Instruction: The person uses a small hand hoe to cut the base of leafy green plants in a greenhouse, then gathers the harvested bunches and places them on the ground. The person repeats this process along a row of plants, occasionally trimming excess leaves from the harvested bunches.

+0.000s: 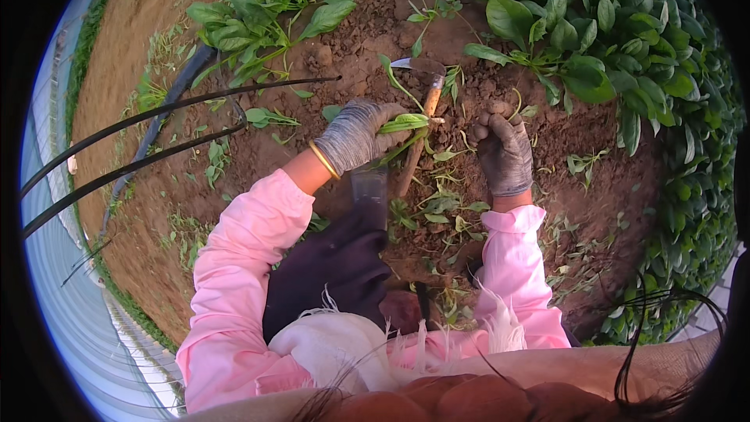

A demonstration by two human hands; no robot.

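Note:
My left hand point(366, 132), in a grey knitted glove, is closed on a small leafy green plant point(405, 123) whose pale root end points right. Beneath that plant, a sickle point(432, 97) with a wooden handle lies on the soil, its curved blade pointing left at the far end. My right hand point(504, 149), gloved in grey too, is held right of the sickle with its fingers curled and pinched. A thin yellowish stem point(516, 104) shows at its fingertips. Loose leaves point(442, 205) are scattered on the soil between my hands.
Dense leafy green plants point(621, 41) grow along the right. A leafy clump point(252, 23) stands at the upper left beside a dark hose point(176, 91). Two thin black rods point(146, 114) reach in from the left. Plastic sheeting point(53, 281) borders the far left.

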